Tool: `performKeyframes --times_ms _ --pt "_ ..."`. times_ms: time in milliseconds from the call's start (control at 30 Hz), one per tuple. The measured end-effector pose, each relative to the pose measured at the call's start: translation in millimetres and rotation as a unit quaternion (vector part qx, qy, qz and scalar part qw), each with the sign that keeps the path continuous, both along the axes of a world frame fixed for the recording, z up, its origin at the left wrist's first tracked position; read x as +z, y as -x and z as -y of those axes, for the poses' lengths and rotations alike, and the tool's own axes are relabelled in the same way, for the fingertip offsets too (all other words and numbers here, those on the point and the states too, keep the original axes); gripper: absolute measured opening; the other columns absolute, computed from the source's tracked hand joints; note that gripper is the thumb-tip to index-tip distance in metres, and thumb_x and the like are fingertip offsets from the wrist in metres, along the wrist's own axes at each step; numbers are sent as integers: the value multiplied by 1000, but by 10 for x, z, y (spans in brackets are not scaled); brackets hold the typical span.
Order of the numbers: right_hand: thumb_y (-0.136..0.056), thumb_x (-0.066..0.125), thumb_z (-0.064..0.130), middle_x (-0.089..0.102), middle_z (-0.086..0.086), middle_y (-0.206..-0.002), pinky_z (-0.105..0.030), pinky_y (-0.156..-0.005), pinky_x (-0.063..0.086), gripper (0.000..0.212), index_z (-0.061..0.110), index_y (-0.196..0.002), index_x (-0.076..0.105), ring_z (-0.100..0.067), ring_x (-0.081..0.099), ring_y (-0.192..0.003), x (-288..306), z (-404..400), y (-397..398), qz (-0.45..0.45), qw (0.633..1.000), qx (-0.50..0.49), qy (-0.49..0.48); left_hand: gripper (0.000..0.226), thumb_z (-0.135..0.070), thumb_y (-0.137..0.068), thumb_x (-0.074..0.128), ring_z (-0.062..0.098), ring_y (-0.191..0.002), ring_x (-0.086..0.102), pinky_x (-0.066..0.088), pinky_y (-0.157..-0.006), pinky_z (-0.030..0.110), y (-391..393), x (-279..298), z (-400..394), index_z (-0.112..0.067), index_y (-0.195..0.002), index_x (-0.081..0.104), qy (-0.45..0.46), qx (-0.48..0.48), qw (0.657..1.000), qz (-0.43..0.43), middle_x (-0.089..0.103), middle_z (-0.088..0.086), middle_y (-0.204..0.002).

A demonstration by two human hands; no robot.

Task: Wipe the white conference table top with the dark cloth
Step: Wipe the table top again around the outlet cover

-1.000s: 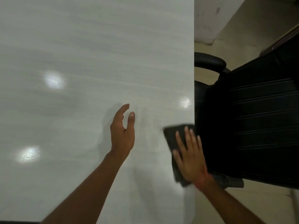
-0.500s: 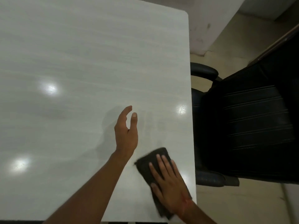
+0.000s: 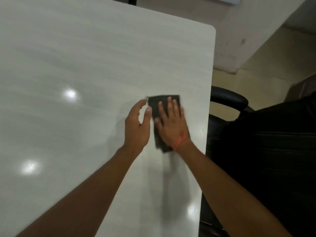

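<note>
Now the right hand [image 3: 172,127] presses spread, flat fingers on the dark cloth [image 3: 159,106], lying under them on the table [image 3: 85,65]. The left hand [image 3: 136,127] hovers beside, fingers loosely curled, holding nothing. Sliding too far right could drop the cloth off the table edge.

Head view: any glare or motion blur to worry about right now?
Head view: several round glare spots on the white table top; the right hand and dark cloth are softly motion-blurred, as is the left hand; a soft shadow trails on the table below the cloth.
</note>
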State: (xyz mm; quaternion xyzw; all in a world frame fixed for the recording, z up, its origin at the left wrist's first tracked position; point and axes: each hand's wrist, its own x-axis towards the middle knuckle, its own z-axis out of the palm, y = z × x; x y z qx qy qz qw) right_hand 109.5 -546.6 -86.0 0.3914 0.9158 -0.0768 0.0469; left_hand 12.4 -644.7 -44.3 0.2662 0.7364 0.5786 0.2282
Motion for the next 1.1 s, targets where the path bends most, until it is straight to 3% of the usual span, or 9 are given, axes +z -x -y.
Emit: performKeyframes --times_ms 100,167,267,433,533,667,800,933,1100 --pt "-105 22 47 -4 -12 -166 -48 -123 -2 61 24 -159 6 -27 -11 -152 13 251 -480 -16 990 134 29 36 -33 -102 52 7 -127 54 44 -111 35 -44 0 -334 -19 -134 58 1 12 1000 -8 61 -7 -135" --pt "-105 24 47 -2 -10 -166 -48 -123 -3 60 25 -159 8 -26 -8 -153 -34 23 -722 -17 988 148 31 34 -33 -102 52 5 -126 55 44 -110 34 -75 -16 -520 -21 -134 57 7 14 1000 -2 61 -9 -135" --pt "-101 20 50 4 -14 -165 -50 -122 1 63 23 -158 13 -31 3 -153 -102 -853 -640 7 999 40 -17 33 -30 -101 53 1 -119 57 47 -106 30 -87 -37 -780 -22 -133 58 5 22 999 28 63 -10 -129" --pt "-103 16 51 -4 -18 -164 -51 -122 -5 64 21 -158 4 -33 -5 -152 -61 -2025 292 1 998 -63 -17 34 -34 -102 52 1 -119 56 44 -104 25 52 -81 -1149 -23 -134 58 8 36 999 1 62 -13 -126" --pt "-103 15 51 -6 -18 -164 -49 -122 -5 65 22 -159 1 -33 -7 -152 -66 -1727 618 -16 1000 18 -15 34 -34 -102 52 6 -120 58 46 -106 30 174 -57 -1290 -21 -132 59 8 52 998 -24 64 -9 -127" --pt "-103 14 51 -6 -11 -166 -49 -123 -2 62 26 -158 2 -27 -10 -152 -55 -1090 58 -32 985 171 4 33 -31 -102 53 6 -121 57 46 -101 23 225 -8 -1304 -22 -134 57 16 63 998 -11 63 -5 -131" --pt "-101 16 53 -5 -11 -165 -47 -122 -6 64 27 -158 3 -28 -5 -153 -57 -1502 -261 -9 997 82 -10 36 -35 -101 53 4 -120 56 45 -104 25 255 -24 -1171 -24 -136 56 23 79 997 10 62 -8 -132" --pt "-102 18 51 -3 -16 -165 -51 -122 -4 64 23 -159 6 -32 -4 -152 -38 -1910 394 -2 999 -33 -14 38 -36 -101 53 6 -122 55 42 -99 19 349 -15 -999 -24 -137 55 24 96 995 12 61 -8 -134" --pt "-102 21 49 -2 -17 -165 -51 -122 -2 64 22 -159 7 -34 -3 -152 -94 -1020 1203 -38 994 100 0 28 -30 -101 54 -1 -117 57 45 -96 17 516 64 -583 -29 -129 58 6 132 991 -10 64 -12 -126"
